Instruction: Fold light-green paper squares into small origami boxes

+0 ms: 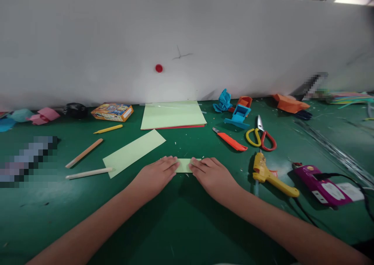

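Observation:
A narrow pale green paper strip [184,165], apparently folded, lies flat on the table in front of me. My left hand [159,175] grips its left end, fingers together and pressed down on the paper. At the right end my right hand [213,175] does the same, with its fingertips on the strip. Only the strip's middle shows between the two hands; the ends are under my fingers. Just beyond my left hand, a longer pale green paper piece [134,152] lies slanted. Farther back is a stack of pale green sheets [172,115] with a red edge beneath.
A red utility knife [230,141], scissors [260,136], a yellow glue gun [270,175] and a purple power strip [321,185] with cords lie right. Left are wooden sticks [84,153], a yellow pencil-like stick [108,129] and a small box [112,112]. A white partition [117,43] stands behind.

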`<move>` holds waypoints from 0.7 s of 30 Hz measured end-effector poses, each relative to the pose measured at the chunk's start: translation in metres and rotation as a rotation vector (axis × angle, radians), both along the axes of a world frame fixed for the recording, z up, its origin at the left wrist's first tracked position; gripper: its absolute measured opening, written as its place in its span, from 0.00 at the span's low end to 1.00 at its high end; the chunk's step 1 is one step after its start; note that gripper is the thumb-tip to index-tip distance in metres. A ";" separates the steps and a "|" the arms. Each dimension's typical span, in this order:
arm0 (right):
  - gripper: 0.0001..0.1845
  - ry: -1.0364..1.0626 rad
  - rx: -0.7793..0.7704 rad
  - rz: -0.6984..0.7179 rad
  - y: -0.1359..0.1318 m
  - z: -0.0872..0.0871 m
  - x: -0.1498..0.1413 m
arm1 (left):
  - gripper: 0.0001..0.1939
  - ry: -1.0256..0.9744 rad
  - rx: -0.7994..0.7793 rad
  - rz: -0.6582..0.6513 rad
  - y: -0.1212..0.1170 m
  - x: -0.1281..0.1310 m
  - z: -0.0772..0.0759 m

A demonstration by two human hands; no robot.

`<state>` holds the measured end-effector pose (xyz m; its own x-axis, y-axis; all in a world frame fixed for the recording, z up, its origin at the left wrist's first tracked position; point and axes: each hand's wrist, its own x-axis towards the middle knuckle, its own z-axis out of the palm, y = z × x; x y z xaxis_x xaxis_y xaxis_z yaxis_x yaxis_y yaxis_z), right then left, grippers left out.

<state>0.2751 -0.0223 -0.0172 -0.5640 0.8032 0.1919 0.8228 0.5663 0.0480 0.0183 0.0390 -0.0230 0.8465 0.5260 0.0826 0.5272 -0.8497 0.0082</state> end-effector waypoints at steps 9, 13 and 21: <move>0.25 0.011 -0.083 -0.012 -0.017 0.008 0.002 | 0.27 0.029 -0.133 -0.052 -0.002 -0.018 0.010; 0.32 0.040 -0.126 -0.057 -0.020 0.016 -0.009 | 0.28 0.003 -0.156 -0.036 -0.002 -0.016 0.015; 0.48 0.228 -0.286 0.029 -0.001 0.009 -0.035 | 0.29 -0.019 -0.182 -0.040 0.000 -0.014 0.017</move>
